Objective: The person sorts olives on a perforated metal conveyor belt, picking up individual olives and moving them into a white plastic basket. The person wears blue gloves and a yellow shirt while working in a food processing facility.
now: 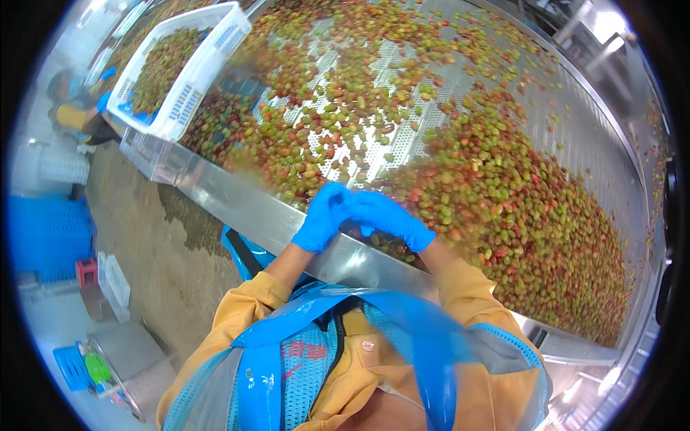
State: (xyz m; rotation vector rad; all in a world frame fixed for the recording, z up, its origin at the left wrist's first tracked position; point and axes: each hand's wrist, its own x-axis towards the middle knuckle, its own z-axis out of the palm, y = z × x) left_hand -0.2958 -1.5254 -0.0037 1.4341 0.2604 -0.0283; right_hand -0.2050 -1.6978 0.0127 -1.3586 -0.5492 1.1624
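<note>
My left hand and my right hand, both in blue gloves, meet at the near metal edge of a perforated metal conveyor. Their fingers touch or overlap; whether something small is between them cannot be told. Small oval red and green fruits, apparently grapes, lie over the conveyor. They are heaped thickly to the right of my hands and spread more thinly ahead, with the perforated surface showing through. Loose fruits lie close around my right hand's fingers.
A white plastic crate of fruits stands on the conveyor's edge at the upper left. Beyond it is a person in blue gloves. A metal rim runs before me. Blue crates and a metal table stand at the left.
</note>
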